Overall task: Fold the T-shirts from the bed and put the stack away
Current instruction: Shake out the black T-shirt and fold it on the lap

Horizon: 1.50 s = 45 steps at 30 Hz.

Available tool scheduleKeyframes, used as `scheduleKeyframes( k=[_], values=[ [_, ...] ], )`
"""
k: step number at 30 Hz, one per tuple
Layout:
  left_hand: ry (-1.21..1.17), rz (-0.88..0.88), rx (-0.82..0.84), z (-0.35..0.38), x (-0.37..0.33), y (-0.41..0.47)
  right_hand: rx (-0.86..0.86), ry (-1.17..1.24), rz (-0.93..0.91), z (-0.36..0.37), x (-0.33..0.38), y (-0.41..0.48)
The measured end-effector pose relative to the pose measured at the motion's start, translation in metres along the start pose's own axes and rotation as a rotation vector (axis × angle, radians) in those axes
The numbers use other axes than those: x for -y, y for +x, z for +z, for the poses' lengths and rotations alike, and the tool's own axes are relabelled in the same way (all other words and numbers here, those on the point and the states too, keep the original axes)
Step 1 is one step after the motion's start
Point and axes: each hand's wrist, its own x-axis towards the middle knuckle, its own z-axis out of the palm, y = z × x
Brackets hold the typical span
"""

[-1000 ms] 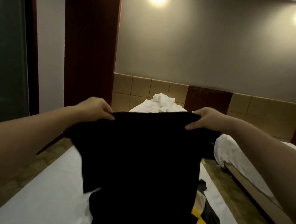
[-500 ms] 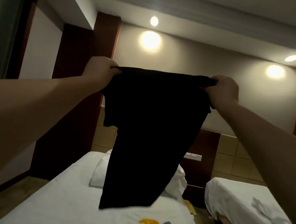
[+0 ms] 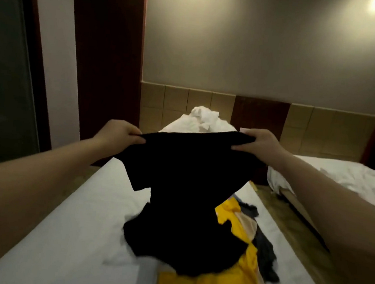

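- the left hand point(image 3: 120, 132) has its fingers curled over the left end of the black t-shirt's point(image 3: 188, 169) top edge and pinches the cloth. half a second ago it was raised up toward the wall lights; now it is down at the level of the headboard.
- the black t-shirt hangs stretched between both hands over the middle of the bed point(image 3: 71, 222). its hem, which hung clear of the mattress before, now lies bunched on the sheet.
- the white bedding heap point(image 3: 203, 120) shows just behind the shirt's top edge.
- the yellow garment point(image 3: 228, 212) lies partly under the shirt's lower part.
- the right hand point(image 3: 258, 144) grips the right end of the top edge, fingers curled round it, lowered like the left.
- a grey garment point(image 3: 265, 247) lies beside the yellow one.
- a second bed point(image 3: 339, 172) stands far right.
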Motion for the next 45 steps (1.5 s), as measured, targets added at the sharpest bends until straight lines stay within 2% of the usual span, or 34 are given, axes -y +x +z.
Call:
scheduleKeyframes(
  k=[5, 8, 13, 19, 23, 29, 32, 39, 45],
  values=[
    [-0.005, -0.145, 0.239, 0.047, 0.024, -0.113, 0.182, 0.06, 0.154, 0.052, -0.031, -0.099],
    [-0.05, -0.192, 0.272, 0.075, 0.031, -0.179, 0.195, -0.026, 0.16, 0.081, -0.043, -0.153],
    [-0.109, -0.247, 0.256, 0.108, 0.037, -0.257, 0.229, -0.029, 0.176, 0.108, -0.05, -0.23],
    [0.023, -0.112, 0.282, 0.127, 0.035, -0.329, 0.384, -0.07, 0.174, 0.132, -0.057, -0.306],
    [0.04, -0.084, 0.334, 0.154, 0.04, -0.374, 0.416, -0.076, 0.139, 0.153, -0.086, -0.347],
    [0.001, -0.123, 0.429, 0.202, 0.057, -0.42, 0.401, -0.109, 0.16, 0.188, -0.119, -0.393],
    [-0.037, -0.139, 0.379, 0.213, 0.062, -0.428, 0.417, -0.088, 0.215, 0.2, -0.124, -0.414],
    [-0.069, -0.241, 0.314, 0.222, 0.074, -0.438, 0.385, -0.19, 0.071, 0.211, -0.139, -0.437],
    [-0.306, -0.384, 0.302, 0.22, 0.077, -0.44, 0.366, -0.131, 0.063, 0.212, -0.134, -0.43]
  ],
)
